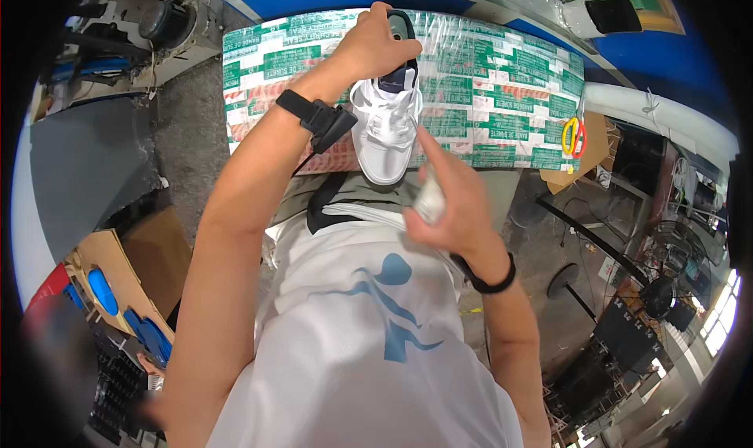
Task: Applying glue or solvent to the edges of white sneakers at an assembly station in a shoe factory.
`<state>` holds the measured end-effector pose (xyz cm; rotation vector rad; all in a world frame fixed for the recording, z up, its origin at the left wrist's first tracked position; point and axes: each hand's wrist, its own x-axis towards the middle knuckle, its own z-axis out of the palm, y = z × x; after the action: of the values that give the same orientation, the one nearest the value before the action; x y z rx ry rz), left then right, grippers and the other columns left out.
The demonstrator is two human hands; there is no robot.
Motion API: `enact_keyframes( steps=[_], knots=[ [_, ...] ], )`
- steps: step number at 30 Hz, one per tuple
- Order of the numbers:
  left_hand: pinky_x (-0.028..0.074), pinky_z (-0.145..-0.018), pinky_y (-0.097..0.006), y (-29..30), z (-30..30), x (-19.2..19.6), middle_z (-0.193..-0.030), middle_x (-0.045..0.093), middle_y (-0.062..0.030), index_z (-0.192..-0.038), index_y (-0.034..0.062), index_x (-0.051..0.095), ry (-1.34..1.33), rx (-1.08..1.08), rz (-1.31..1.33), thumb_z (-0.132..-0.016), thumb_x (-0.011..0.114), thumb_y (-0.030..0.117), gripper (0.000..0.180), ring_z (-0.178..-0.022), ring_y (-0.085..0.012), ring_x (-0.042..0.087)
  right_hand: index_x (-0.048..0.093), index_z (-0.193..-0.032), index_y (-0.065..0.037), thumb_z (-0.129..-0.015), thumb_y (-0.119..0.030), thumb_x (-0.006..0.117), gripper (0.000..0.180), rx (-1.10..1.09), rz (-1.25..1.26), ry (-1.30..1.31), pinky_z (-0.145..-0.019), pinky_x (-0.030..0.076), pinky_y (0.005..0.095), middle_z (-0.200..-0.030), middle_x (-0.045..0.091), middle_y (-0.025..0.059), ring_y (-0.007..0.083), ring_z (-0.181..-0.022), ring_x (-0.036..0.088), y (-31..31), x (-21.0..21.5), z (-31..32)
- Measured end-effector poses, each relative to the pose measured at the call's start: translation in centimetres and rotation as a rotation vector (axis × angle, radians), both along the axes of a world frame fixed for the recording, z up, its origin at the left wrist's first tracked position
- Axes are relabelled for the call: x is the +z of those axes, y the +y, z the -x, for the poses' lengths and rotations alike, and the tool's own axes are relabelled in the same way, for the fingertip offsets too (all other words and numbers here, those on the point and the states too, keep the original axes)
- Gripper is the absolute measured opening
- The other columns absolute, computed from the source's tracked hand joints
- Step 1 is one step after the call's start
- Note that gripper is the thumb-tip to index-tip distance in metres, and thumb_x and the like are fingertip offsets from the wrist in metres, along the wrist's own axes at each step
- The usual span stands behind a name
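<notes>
A white lace-up sneaker (382,138) with a dark lining lies on a low table, its toe toward me. My left hand (372,46) grips it at the heel and collar, thumb and fingers closed around the opening. Just right of the toe is my right hand (455,201), its index finger stretched out to the sneaker's side near the laces. A small whitish piece (430,201) is held in the curled fingers and thumb of that hand. It is blurred, so its kind cannot be made out.
Green-and-white printed tape covers the table (502,79). Scissors (574,138) with yellow and red handles lie at its right edge. An open cardboard box (133,275) with blue pieces stands at lower left. A fan (663,295) is at the right, a motor (166,20) at upper left.
</notes>
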<state>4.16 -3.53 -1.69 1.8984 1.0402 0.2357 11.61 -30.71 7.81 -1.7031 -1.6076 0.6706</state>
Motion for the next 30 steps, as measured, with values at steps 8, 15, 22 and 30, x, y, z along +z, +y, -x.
enact_keyframes(
  steps=[8,15,22,30],
  knots=[
    [0.059,-0.097,-0.043,-0.6,-0.2,0.2,-0.137,0.067,-0.0308,-0.161,-0.0145,0.039,0.013,0.013,-0.098,-0.087,0.08,0.044,0.103,-0.111,-0.0385,0.075,0.052,-0.157,0.008,-0.074,-0.036,0.093,0.103,0.001,-0.056,-0.213,-0.074,0.059,0.0472,-0.101,0.072,0.0185,0.0366,-0.083,0.073,3.6,-5.4,2.4],
    [0.06,-0.093,-0.042,-0.3,-0.2,-0.6,-0.131,0.069,-0.0309,-0.161,-0.013,0.04,0.045,0.026,-0.105,-0.086,0.081,0.042,0.101,-0.111,-0.0355,0.075,0.056,-0.157,0.006,-0.074,-0.03,0.09,0.097,-0.025,-0.042,0.133,-0.081,0.061,0.0432,-0.1,0.074,0.0187,0.0371,-0.086,0.074,2.6,-3.8,5.2],
    [0.059,-0.106,-0.048,-0.3,0.2,0.3,-0.147,0.06,-0.0358,-0.159,-0.0131,0.042,0.031,-0.01,-0.033,-0.084,0.082,0.05,0.106,-0.127,-0.0467,0.07,0.054,-0.161,0.001,-0.072,-0.032,0.09,0.101,0.048,0.248,0.19,-0.08,0.06,0.0444,-0.1,0.074,0.0162,0.0352,-0.086,0.072,-2.0,-2.3,0.7],
    [0.058,-0.109,-0.046,-0.3,-0.2,0.1,-0.15,0.058,-0.0366,-0.161,-0.0113,0.04,0.017,-0.01,0.007,-0.085,0.082,0.05,0.106,-0.132,-0.047,0.069,0.048,-0.161,0.008,-0.076,-0.041,0.091,0.107,0.01,-0.074,-0.258,-0.069,0.055,0.0463,-0.094,0.067,0.0145,0.0322,-0.079,0.068,2.9,-6.3,2.4]
  ],
)
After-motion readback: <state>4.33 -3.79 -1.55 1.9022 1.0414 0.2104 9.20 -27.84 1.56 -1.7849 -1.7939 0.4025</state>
